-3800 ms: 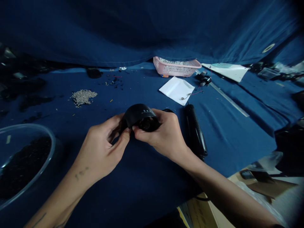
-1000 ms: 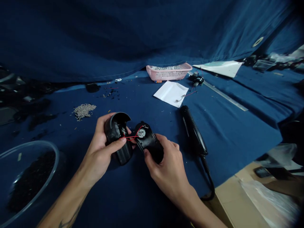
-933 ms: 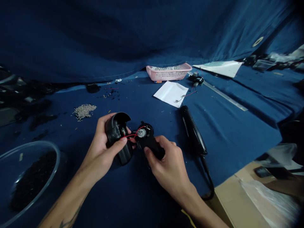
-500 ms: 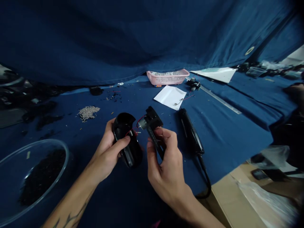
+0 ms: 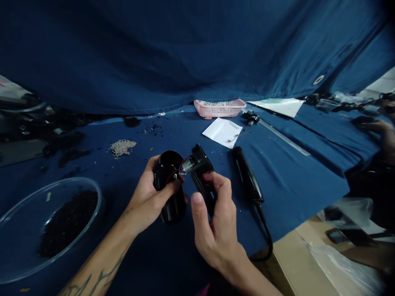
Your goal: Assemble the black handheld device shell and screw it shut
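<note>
My left hand [image 5: 157,197] is closed around a hollow black plastic housing [image 5: 173,207], its open end up and its thumb lying across the front by thin red wires. My right hand [image 5: 216,213] grips a black plastic frame [image 5: 202,172], thumb raised along its near side. A small silver motor [image 5: 188,165] is fixed at the frame's upper left, close to the housing's rim. Red and dark wires run between motor and housing. Right of my right hand lies a black corded electric screwdriver [image 5: 247,172].
A clear bowl [image 5: 100,197] of small black pieces stands at the left, behind it a pile of tiny light parts [image 5: 122,148]. Further back are a white sheet [image 5: 220,130], a pink basket [image 5: 219,110] and a ruler [image 5: 284,137]. Another person's hand [image 5: 378,125] shows at the far right.
The frame with its motor has turned and come nearer the housing. My right thumb has lifted off the frame's edge. The whole view has shifted slightly.
</note>
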Available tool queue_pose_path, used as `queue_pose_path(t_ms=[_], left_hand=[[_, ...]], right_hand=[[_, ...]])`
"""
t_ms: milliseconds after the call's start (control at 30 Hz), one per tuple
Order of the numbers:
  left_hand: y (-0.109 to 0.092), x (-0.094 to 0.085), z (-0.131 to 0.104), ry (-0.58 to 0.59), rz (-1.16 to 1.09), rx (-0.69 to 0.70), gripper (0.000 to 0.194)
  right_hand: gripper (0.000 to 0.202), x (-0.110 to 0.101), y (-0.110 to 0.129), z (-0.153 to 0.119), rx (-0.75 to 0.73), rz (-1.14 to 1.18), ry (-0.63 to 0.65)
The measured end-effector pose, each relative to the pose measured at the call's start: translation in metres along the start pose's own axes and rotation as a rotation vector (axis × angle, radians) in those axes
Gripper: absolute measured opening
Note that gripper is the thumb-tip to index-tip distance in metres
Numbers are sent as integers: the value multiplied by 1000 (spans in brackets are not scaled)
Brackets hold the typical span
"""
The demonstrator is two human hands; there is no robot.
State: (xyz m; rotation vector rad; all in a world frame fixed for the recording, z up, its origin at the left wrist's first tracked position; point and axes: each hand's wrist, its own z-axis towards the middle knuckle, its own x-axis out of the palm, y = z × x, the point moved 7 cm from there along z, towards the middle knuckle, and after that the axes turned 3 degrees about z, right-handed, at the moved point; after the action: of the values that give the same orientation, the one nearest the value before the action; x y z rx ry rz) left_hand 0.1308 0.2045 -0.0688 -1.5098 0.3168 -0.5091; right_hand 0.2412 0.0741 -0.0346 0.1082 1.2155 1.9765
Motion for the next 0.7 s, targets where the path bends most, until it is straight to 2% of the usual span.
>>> queue_pose_path(t_ms=[67, 267, 500, 700], left_hand=[[-3, 3, -1, 1, -7, 10, 52], [-4, 8, -5, 40, -72, -47, 63], [-1, 1, -4, 13, -21, -1, 58], [2, 2, -3, 40, -5, 3, 49]], right_hand=[[31, 2, 0, -2, 11, 8, 12], [28, -2, -3, -2, 38, 33, -46], [29, 0, -1, -3, 44, 32, -24], [32, 2, 7, -3, -22, -23, -26]])
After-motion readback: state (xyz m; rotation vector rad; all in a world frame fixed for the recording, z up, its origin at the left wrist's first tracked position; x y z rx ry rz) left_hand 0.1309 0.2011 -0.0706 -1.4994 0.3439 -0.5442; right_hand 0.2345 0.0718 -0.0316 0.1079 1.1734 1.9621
